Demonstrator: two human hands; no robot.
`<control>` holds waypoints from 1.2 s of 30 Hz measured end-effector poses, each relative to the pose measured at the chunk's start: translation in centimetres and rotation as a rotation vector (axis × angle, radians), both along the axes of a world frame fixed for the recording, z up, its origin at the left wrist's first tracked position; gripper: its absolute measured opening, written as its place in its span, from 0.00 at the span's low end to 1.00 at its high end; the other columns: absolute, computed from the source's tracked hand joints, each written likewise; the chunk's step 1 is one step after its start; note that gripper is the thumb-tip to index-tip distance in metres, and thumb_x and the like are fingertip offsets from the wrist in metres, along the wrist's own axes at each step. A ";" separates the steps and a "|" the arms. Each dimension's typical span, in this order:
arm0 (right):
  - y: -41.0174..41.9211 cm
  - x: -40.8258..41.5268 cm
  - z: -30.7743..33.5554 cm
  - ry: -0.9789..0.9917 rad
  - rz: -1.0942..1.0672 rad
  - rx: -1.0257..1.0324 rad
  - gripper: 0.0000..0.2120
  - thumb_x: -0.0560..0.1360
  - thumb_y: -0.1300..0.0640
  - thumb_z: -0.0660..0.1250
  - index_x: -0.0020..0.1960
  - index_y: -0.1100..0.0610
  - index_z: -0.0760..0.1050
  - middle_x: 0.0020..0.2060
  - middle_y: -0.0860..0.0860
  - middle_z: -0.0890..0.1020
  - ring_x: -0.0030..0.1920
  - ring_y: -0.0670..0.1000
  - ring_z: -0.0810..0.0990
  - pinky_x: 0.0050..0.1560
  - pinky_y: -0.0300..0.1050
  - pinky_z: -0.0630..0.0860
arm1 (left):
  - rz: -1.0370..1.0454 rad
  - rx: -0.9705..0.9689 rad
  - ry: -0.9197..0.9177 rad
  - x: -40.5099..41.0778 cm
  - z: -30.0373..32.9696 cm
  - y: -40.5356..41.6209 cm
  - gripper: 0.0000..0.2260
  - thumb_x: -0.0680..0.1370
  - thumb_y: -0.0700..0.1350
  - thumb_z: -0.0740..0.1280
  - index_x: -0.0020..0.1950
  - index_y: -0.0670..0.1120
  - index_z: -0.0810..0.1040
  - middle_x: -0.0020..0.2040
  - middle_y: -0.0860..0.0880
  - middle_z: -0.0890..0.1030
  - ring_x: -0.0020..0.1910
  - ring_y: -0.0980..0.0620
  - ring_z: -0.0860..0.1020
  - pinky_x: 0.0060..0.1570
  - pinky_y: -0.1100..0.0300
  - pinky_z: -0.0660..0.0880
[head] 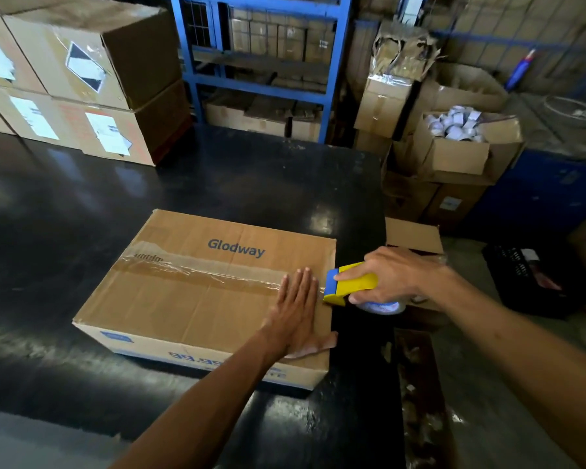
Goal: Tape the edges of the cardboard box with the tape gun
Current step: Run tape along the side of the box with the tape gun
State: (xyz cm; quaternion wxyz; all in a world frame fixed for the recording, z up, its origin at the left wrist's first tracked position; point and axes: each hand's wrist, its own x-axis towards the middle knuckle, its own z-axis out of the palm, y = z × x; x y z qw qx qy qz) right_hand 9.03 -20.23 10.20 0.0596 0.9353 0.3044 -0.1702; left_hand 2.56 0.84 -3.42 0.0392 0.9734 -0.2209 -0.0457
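Black table (217,170); left hand (296,309) flat on cardboard box (190,309); right hand (391,275) grip clenches tape gun (351,282).

Stacked cartons (82,79) with white labels stand at the far left of the black bench (65,204). Behind it is a blue shelf rack (329,62), and to the right an open carton (467,143) holds white rolls (454,125).
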 end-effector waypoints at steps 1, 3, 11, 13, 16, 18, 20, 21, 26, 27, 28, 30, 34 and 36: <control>-0.5 -0.1 0.1 -0.001 0.010 -0.002 0.28 0.69 0.27 0.60 0.68 0.31 0.68 0.42 0.44 0.72 0.45 0.48 0.74 0.44 0.48 0.74 | 0.003 0.009 0.008 0.0 0.0 -0.1 0.56 0.68 0.79 0.34 0.80 0.37 0.42 0.81 0.36 0.41 0.80 0.40 0.37 0.77 0.41 0.39; -1.6 -0.4 0.4 -0.001 0.030 -0.010 0.27 0.71 0.28 0.60 0.68 0.31 0.67 0.42 0.43 0.71 0.45 0.47 0.71 0.42 0.45 0.70 | 0.007 0.015 0.025 0.1 0.0 0.1 0.57 0.66 0.79 0.33 0.80 0.37 0.40 0.81 0.36 0.39 0.80 0.40 0.35 0.77 0.40 0.39; -1.9 -0.7 -1.6 0.036 0.025 -0.043 0.26 0.74 0.29 0.58 0.71 0.33 0.64 0.52 0.49 0.74 0.52 0.49 0.73 0.49 0.49 0.75 | -0.034 0.052 0.023 0.6 -0.7 0.3 0.55 0.71 0.80 0.41 0.80 0.37 0.38 0.80 0.37 0.36 0.78 0.40 0.32 0.77 0.40 0.37; -1.8 -0.8 -1.6 0.021 0.033 -0.063 0.26 0.74 0.30 0.58 0.71 0.33 0.64 0.53 0.49 0.73 0.50 0.48 0.72 0.48 0.47 0.75 | -0.041 0.063 0.019 0.6 -0.6 0.3 0.54 0.71 0.80 0.41 0.80 0.37 0.38 0.80 0.36 0.36 0.79 0.40 0.33 0.77 0.40 0.38; -1.4 -1.5 -1.5 -0.051 0.062 -0.112 0.26 0.75 0.31 0.56 0.72 0.35 0.64 0.52 0.49 0.72 0.44 0.47 0.70 0.39 0.43 0.65 | -0.036 0.062 0.035 0.6 -0.4 0.2 0.54 0.72 0.79 0.41 0.80 0.37 0.38 0.80 0.36 0.36 0.79 0.40 0.33 0.77 0.39 0.39; -0.4 -2.4 -2.3 -0.094 0.088 -0.154 0.26 0.76 0.31 0.55 0.72 0.36 0.64 0.50 0.51 0.72 0.41 0.49 0.69 0.39 0.46 0.63 | -0.041 0.074 0.044 0.5 -0.2 0.1 0.53 0.72 0.79 0.41 0.79 0.37 0.37 0.80 0.37 0.35 0.79 0.40 0.33 0.77 0.39 0.39; 0.5 -3.6 -4.0 -0.096 0.117 -0.173 0.25 0.75 0.32 0.55 0.71 0.37 0.66 0.50 0.54 0.74 0.41 0.52 0.72 0.42 0.49 0.67 | -0.041 0.074 0.051 0.5 -0.1 0.2 0.52 0.73 0.78 0.43 0.80 0.38 0.37 0.80 0.38 0.35 0.79 0.41 0.33 0.77 0.41 0.37; 0.6 -4.2 -4.9 -0.092 0.094 -0.162 0.25 0.75 0.33 0.56 0.71 0.38 0.66 0.51 0.54 0.75 0.43 0.54 0.75 0.43 0.50 0.68 | -0.022 0.051 0.066 0.4 0.2 0.2 0.51 0.74 0.77 0.44 0.80 0.39 0.38 0.80 0.39 0.36 0.79 0.42 0.33 0.77 0.42 0.36; -1.5 -4.5 -6.0 -0.185 -0.101 -0.061 0.27 0.73 0.31 0.57 0.71 0.34 0.65 0.54 0.53 0.76 0.47 0.56 0.79 0.44 0.50 0.73 | 0.443 -0.327 0.153 1.2 1.9 -2.3 0.44 0.77 0.72 0.44 0.82 0.42 0.43 0.82 0.42 0.42 0.80 0.43 0.38 0.75 0.48 0.32; -2.0 -4.4 -5.9 -0.189 -0.156 -0.029 0.27 0.73 0.31 0.58 0.71 0.34 0.65 0.54 0.53 0.75 0.48 0.56 0.79 0.45 0.50 0.74 | 0.511 -0.301 0.152 1.4 2.0 -2.9 0.46 0.76 0.74 0.43 0.82 0.41 0.42 0.82 0.40 0.39 0.80 0.41 0.36 0.74 0.46 0.31; -2.5 -4.3 -5.7 -0.181 -0.219 0.022 0.28 0.73 0.31 0.58 0.71 0.34 0.65 0.54 0.53 0.75 0.50 0.56 0.78 0.47 0.50 0.74 | 0.538 -0.242 0.155 1.5 1.9 -3.4 0.48 0.75 0.75 0.43 0.81 0.40 0.40 0.81 0.39 0.37 0.79 0.39 0.34 0.74 0.44 0.30; -3.2 -4.4 -5.2 -0.182 -0.331 0.150 0.28 0.73 0.31 0.60 0.72 0.35 0.65 0.54 0.53 0.76 0.52 0.55 0.77 0.49 0.49 0.74 | 0.533 -0.138 0.159 1.8 1.7 -3.7 0.49 0.75 0.74 0.45 0.80 0.38 0.38 0.80 0.36 0.36 0.78 0.36 0.34 0.75 0.39 0.32; -2.5 -4.7 -4.1 -0.192 -0.604 0.507 0.27 0.70 0.32 0.65 0.68 0.35 0.71 0.45 0.51 0.81 0.47 0.54 0.79 0.47 0.51 0.75 | 0.474 -0.118 0.188 1.6 1.6 -2.9 0.54 0.66 0.74 0.39 0.80 0.37 0.39 0.80 0.35 0.38 0.78 0.33 0.35 0.75 0.38 0.33; -1.0 -4.5 -3.1 -0.141 -0.735 0.689 0.27 0.68 0.31 0.67 0.65 0.34 0.73 0.47 0.46 0.82 0.49 0.51 0.79 0.50 0.51 0.75 | 0.399 -0.124 0.194 1.1 1.5 -1.7 0.57 0.62 0.74 0.37 0.81 0.38 0.40 0.81 0.36 0.39 0.78 0.34 0.35 0.75 0.39 0.33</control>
